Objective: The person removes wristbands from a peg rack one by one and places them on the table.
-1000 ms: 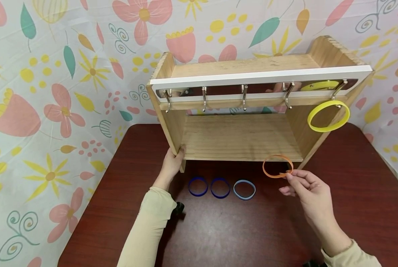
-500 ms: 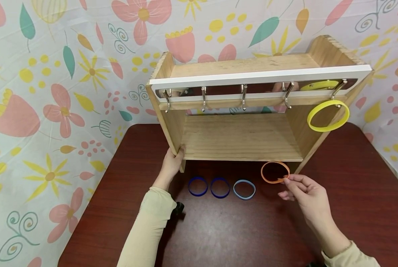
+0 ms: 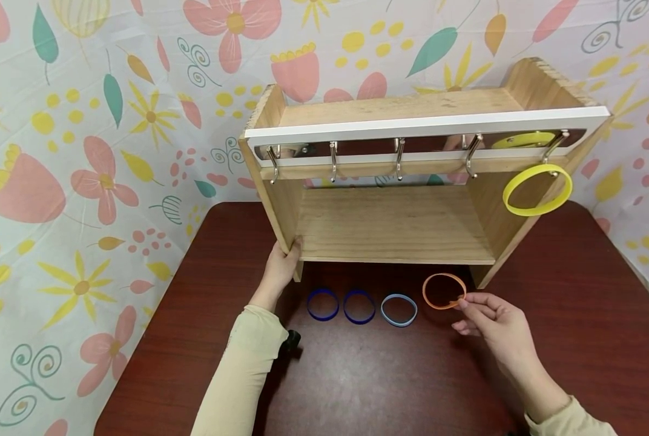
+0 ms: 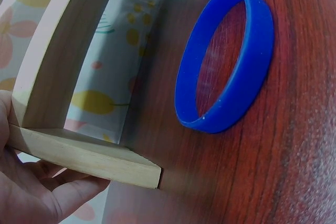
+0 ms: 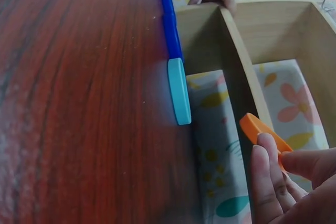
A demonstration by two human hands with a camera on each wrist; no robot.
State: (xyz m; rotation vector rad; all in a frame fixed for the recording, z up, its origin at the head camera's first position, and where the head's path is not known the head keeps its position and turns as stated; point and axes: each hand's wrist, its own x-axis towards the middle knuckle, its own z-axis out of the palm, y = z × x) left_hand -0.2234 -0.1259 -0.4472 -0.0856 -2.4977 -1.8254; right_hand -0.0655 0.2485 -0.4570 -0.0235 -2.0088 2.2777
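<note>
My right hand (image 3: 501,330) pinches an orange silicone wristband (image 3: 432,307) by its near right edge, in front of the shelf's right end. In the right wrist view the orange band (image 5: 251,125) is between thumb and fingers, raised off the table. My left hand (image 3: 281,266) grips the lower left corner of a wooden shelf (image 3: 390,224); in the left wrist view its fingers (image 4: 79,195) wrap around the side board. A yellow wristband (image 3: 566,192) hangs from the rightmost hook (image 3: 554,147). Two dark blue wristbands (image 3: 322,319) (image 3: 359,322) and a light blue one (image 3: 398,324) lie on the table.
The dark red-brown table (image 3: 390,381) carries the shelf near its back edge. Several metal hooks (image 3: 398,158) line the shelf's white front rail (image 3: 357,131); all but the rightmost are bare. Behind hangs a flower-patterned cloth (image 3: 155,115).
My right hand has lowered the orange wristband toward the table, drawing it slightly left, closer to the light blue band. The left hand keeps its grip on the shelf.
</note>
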